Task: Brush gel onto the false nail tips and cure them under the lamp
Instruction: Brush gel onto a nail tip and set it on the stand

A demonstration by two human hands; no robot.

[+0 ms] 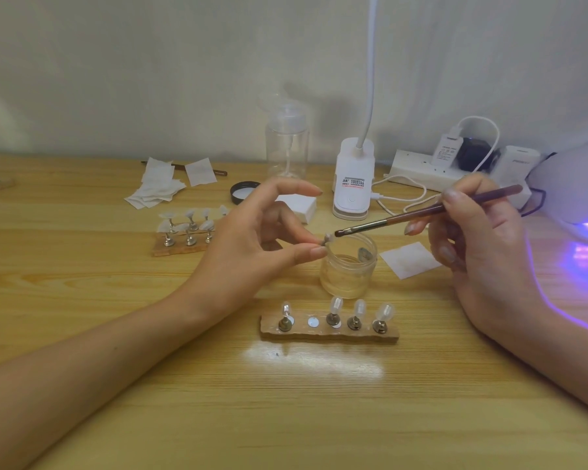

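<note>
Left hand (pixel 252 239) is pinching a nail tip (pixel 327 237), right hand (pixel 479 239) is gripping the brush (pixel 404 217); next probably needs a light stroke.

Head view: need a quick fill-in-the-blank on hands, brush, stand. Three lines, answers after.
The left hand pinches a nail tip by the rim of the glass ____ of gel.
The right hand holds a ____, bristles beside that tip.
The near stand carries ____ tips and one bare slot.
Missing: jar; brush; four.
</note>
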